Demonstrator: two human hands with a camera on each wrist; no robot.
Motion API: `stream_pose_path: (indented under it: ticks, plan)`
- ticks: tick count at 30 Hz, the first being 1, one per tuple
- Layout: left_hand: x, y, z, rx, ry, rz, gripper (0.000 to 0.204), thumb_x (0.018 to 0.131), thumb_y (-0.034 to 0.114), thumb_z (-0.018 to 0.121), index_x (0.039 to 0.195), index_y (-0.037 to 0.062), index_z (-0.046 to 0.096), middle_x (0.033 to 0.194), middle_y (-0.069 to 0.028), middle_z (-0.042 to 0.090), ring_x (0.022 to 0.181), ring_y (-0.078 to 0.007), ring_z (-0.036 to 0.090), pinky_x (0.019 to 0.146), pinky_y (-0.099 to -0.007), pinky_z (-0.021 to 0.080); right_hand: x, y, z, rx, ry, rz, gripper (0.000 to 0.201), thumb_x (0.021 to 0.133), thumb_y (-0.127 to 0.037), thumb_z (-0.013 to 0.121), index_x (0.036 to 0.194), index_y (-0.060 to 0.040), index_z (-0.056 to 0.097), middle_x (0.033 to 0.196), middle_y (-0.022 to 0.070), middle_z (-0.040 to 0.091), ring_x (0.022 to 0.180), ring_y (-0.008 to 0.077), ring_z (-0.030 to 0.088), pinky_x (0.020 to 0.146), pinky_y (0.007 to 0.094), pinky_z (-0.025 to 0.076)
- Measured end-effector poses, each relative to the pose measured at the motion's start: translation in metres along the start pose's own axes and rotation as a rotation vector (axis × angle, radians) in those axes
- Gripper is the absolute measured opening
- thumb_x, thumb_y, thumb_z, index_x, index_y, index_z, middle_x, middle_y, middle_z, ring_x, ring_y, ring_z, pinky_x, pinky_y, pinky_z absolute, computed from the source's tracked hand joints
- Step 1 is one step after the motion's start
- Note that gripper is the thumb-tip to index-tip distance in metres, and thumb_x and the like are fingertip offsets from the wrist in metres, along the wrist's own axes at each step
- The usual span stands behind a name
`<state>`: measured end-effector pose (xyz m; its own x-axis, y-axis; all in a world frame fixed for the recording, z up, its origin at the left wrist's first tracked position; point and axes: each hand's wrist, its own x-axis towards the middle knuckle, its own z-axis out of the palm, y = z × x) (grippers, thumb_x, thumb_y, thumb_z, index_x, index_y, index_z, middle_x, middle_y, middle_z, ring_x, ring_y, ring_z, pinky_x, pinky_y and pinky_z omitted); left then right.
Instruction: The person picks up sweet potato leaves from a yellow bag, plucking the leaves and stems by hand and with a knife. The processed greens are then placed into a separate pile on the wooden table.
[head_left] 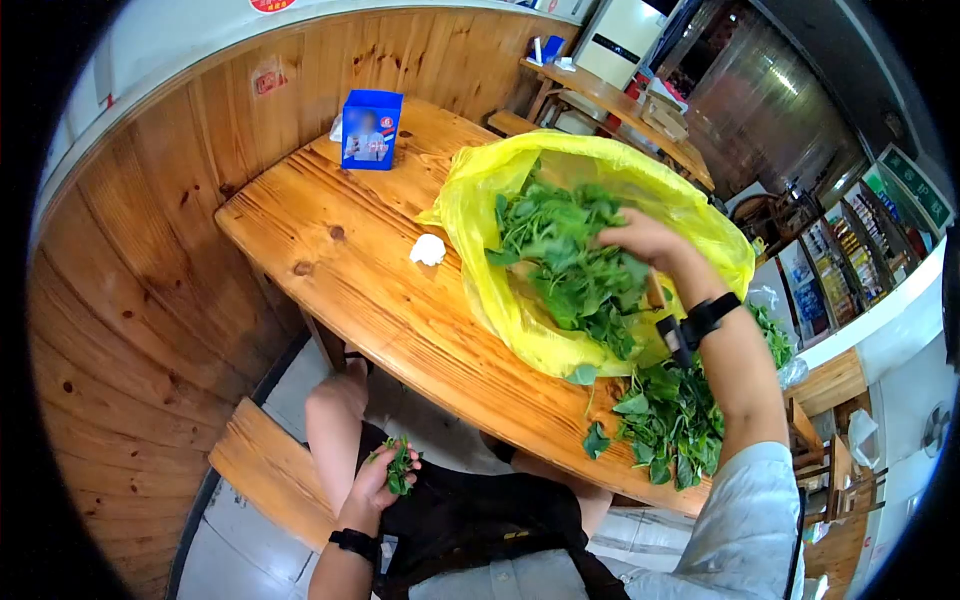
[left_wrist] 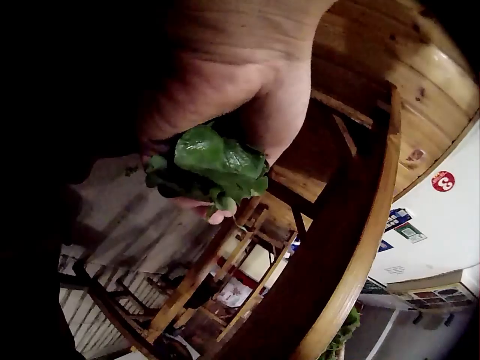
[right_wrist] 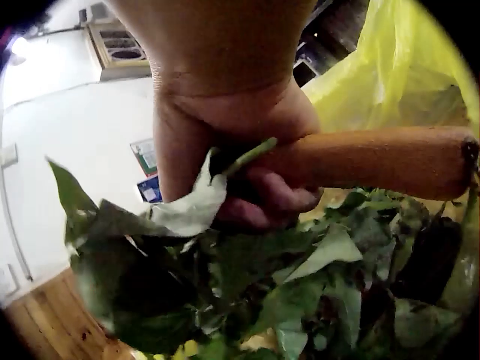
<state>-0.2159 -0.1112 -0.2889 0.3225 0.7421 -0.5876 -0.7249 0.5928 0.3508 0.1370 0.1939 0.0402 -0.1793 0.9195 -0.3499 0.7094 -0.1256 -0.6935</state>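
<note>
Head view: the left hand [head_left: 375, 480] is low beside the person's lap, its fingers curled round a small bunch of leaves [head_left: 401, 468]. The right hand [head_left: 643, 238] reaches into the open yellow bag [head_left: 520, 342], over the leafy greens [head_left: 565, 245] heaped inside. The bag rests on the wooden tabletop [head_left: 370, 290]; 1 further pile of greens [head_left: 675, 415] lies beside it, near the tabletop's edge. A blue box [head_left: 372, 132] and 1 crumpled white item [head_left: 428, 250] occupy the other side.

The right wrist view shows what the head view barely reveals: fingers curled round a thick wooden handle [right_wrist: 390, 161], with 1 pale leaf and its stem against the hand. The left wrist view adds fingertips emerging beneath the bunch.

Hidden or indistinct: the handle's far end lies behind the palm, and whether the right fingers also grasp leaves cannot be told. The head view blurs some leaves near that hand; deep shadow fills the left wrist view's left side.
</note>
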Motion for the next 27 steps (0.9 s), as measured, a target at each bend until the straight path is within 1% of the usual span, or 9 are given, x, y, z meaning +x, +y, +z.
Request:
stream_pose_path:
  ticks: [2, 4, 9, 12, 14, 16, 18, 21, 27]
  plan:
    - [-0.001, 0.000, 0.000, -0.006, -0.018, -0.002, 0.010, 0.095, 0.014, 0.050, 0.098, 0.0082, 0.057, 0.089, -0.0082, 0.064, 0.079, -0.0217, 0.063, 0.061, -0.0334, 0.048, -0.031, -0.030, -0.005, 0.195, 0.023, 0.039, 0.038, 0.080, -0.021, 0.069, 0.112, -0.0017, 0.060, 0.102, 0.0074, 0.065, 0.085, 0.0161, 0.064, 0.072, 0.0312, 0.056]
    - [0.003, 0.000, -0.002, -0.037, -0.055, -0.003, 0.010, 0.095, 0.014, 0.050, 0.099, 0.0080, 0.058, 0.089, -0.0082, 0.065, 0.079, -0.0221, 0.064, 0.062, -0.0346, 0.049, -0.051, -0.046, -0.009, 0.233, 0.103, 0.117, 0.037, 0.082, -0.025, 0.068, 0.112, -0.0032, 0.061, 0.103, 0.0081, 0.065, 0.084, 0.0159, 0.065, 0.072, 0.0332, 0.057]
    - [0.000, 0.000, 0.002, 0.011, -0.019, 0.002, 0.012, 0.094, 0.015, 0.050, 0.099, 0.0080, 0.059, 0.088, -0.0078, 0.065, 0.077, -0.0213, 0.064, 0.060, -0.0335, 0.049, -0.040, -0.009, -0.038, 0.684, 0.020, 0.054, 0.037, 0.086, -0.029, 0.062, 0.114, -0.0039, 0.060, 0.107, 0.0103, 0.065, 0.088, 0.0183, 0.066, 0.074, 0.0368, 0.057]
    - [0.001, -0.001, 0.000, 0.001, -0.015, -0.002, 0.012, 0.093, 0.015, 0.051, 0.100, 0.0084, 0.059, 0.088, -0.0077, 0.065, 0.078, -0.0212, 0.064, 0.060, -0.0336, 0.050, -0.048, 0.007, -0.023, 0.963, 0.138, -0.238, 0.031, 0.094, -0.027, 0.052, 0.117, -0.0071, 0.059, 0.098, 0.0093, 0.068, 0.081, 0.0217, 0.067, 0.066, 0.0405, 0.058]
    - [0.002, 0.000, -0.002, -0.008, -0.017, 0.001, 0.013, 0.093, 0.015, 0.051, 0.100, 0.0086, 0.059, 0.088, -0.0076, 0.065, 0.078, -0.0212, 0.064, 0.060, -0.0335, 0.050, -0.028, 0.039, -0.053, 0.625, -0.010, 0.254, 0.032, 0.095, -0.025, 0.049, 0.119, -0.0063, 0.057, 0.095, 0.0101, 0.068, 0.069, 0.0207, 0.067, 0.054, 0.0386, 0.056]
    - [0.002, -0.001, -0.004, -0.012, -0.001, 0.007, 0.013, 0.093, 0.015, 0.052, 0.101, 0.0088, 0.059, 0.087, -0.0072, 0.065, 0.078, -0.0215, 0.064, 0.060, -0.0331, 0.049, -0.051, 0.010, -0.042, -0.033, -0.059, 0.392, 0.032, 0.094, -0.024, 0.055, 0.118, -0.0027, 0.056, 0.091, 0.0141, 0.068, 0.051, 0.0157, 0.060, 0.041, 0.0247, 0.044]
    - [0.002, -0.004, -0.002, -0.024, 0.004, 0.008, 0.013, 0.092, 0.016, 0.053, 0.101, 0.0090, 0.059, 0.087, -0.0068, 0.065, 0.079, -0.0220, 0.064, 0.060, -0.0329, 0.048, -0.069, 0.004, -0.052, 0.039, -0.134, 0.331, 0.035, 0.092, -0.024, 0.061, 0.118, -0.0012, 0.056, 0.093, 0.0145, 0.070, 0.051, 0.0131, 0.059, 0.039, 0.0238, 0.040]
    - [0.003, 0.000, 0.007, -0.017, -0.002, -0.004, 0.014, 0.091, 0.015, 0.055, 0.102, 0.0084, 0.060, 0.086, -0.0061, 0.065, 0.080, -0.0232, 0.064, 0.062, -0.0341, 0.048, -0.084, 0.002, -0.071, -0.067, -0.055, 0.259, 0.055, 0.091, -0.027, 0.064, 0.134, 0.0000, 0.044, 0.093, 0.0078, 0.070, 0.048, 0.0065, 0.053, 0.037, 0.0189, 0.035]
    - [0.005, 0.001, 0.015, 0.016, -0.032, -0.009, 0.022, 0.091, 0.017, 0.056, 0.110, 0.0060, 0.060, 0.082, -0.0037, 0.061, 0.084, -0.0210, 0.063, 0.062, -0.0332, 0.047, -0.101, -0.008, -0.071, -0.242, 0.127, 0.045, 0.031, 0.088, -0.025, 0.067, 0.108, -0.0013, 0.063, 0.075, 0.0040, 0.067, 0.047, 0.0081, 0.051, 0.041, 0.0235, 0.037]
